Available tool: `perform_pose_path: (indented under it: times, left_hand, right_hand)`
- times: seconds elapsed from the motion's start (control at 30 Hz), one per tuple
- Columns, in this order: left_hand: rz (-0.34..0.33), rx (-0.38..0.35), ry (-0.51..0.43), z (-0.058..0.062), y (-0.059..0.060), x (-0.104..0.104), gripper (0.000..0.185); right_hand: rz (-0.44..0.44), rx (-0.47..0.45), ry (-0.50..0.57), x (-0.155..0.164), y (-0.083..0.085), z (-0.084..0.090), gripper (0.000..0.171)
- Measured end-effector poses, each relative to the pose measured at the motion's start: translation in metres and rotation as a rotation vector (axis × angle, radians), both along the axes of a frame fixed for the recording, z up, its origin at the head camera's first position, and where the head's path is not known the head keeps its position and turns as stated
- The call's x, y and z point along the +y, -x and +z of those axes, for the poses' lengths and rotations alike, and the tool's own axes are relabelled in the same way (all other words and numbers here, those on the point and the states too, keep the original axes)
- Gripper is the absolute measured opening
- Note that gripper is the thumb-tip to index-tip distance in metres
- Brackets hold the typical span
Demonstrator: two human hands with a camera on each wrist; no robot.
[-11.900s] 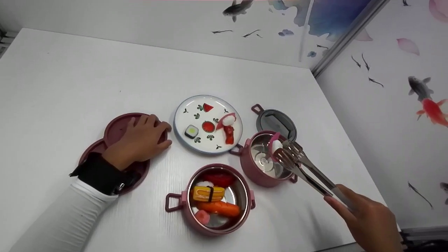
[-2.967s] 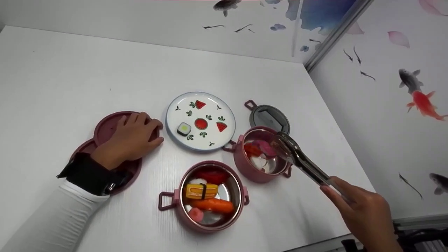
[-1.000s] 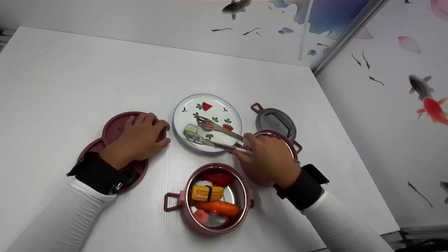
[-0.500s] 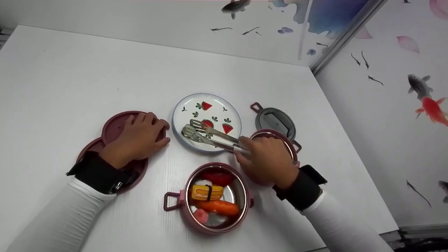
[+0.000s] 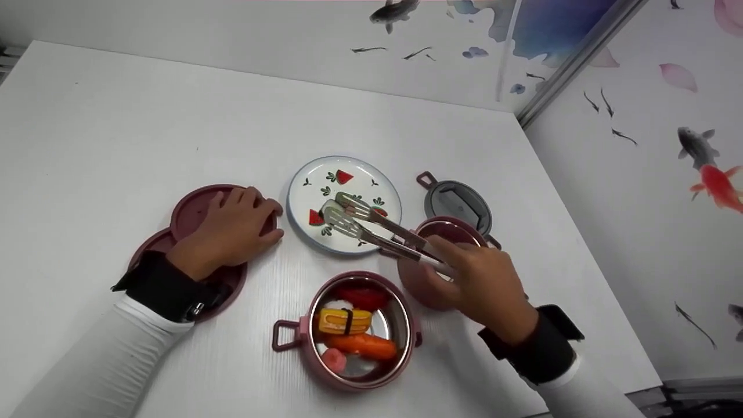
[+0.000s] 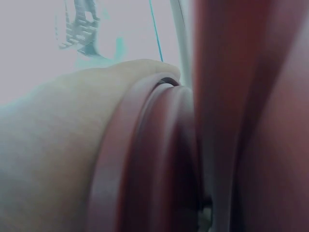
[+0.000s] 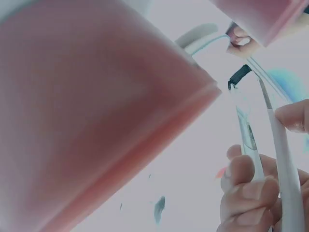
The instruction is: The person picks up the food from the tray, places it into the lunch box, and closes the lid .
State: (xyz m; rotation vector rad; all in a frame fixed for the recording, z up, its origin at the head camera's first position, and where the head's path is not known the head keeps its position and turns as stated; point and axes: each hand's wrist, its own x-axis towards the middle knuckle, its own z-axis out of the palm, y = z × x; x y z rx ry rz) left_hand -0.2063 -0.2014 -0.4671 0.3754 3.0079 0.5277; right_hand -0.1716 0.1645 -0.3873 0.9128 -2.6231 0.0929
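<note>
My right hand (image 5: pixel 482 284) holds metal tongs (image 5: pixel 386 238) over the white plate (image 5: pixel 307 174) with watermelon prints. Between the slotted tong ends is a toy sushi roll (image 5: pixel 331 205), mostly covered by them; its dark wrapper shows as a black piece (image 7: pixel 240 75) in the right wrist view. Fingers of the right hand (image 7: pixel 248 193) curl round the tong arms there. At the left, my left hand (image 5: pixel 232 232) rests on two overlapping round maroon lids (image 5: pixel 188 217), fingers draped over the upper one. The left wrist view shows the lid rim (image 6: pixel 108 179) close beside the hand.
A pink pot (image 5: pixel 415 278) stands under my right hand, its inside mostly hidden. In front, another pink pot (image 5: pixel 331 377) holds a toy carrot (image 5: pixel 365 345), a yellow sushi piece (image 5: pixel 345 321) and other pieces. A grey lid (image 5: pixel 458 204) lies behind the right pot.
The pink-and-white and red pieces went from the plate into the right pot. The tongs then came over the plate, closed round the sushi roll and shifted it right. The left hand stayed put.
</note>
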Motion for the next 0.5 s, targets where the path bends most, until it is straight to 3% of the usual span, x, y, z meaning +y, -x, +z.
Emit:
perform_pose_path:
  times: [0.17, 0.5]
  left_hand:
    - [0.004, 0.006, 0.008, 0.004, -0.001, 0.000, 0.041]
    - [0.003, -0.009, -0.010, 0.002, -0.003, -0.001, 0.040]
  right_hand:
    - [-0.035, 0.050, 0.116, 0.038, -0.020, 0.000, 0.033]
    - [-0.208, 0.090, 0.184, 0.108, -0.059, -0.009, 0.040]
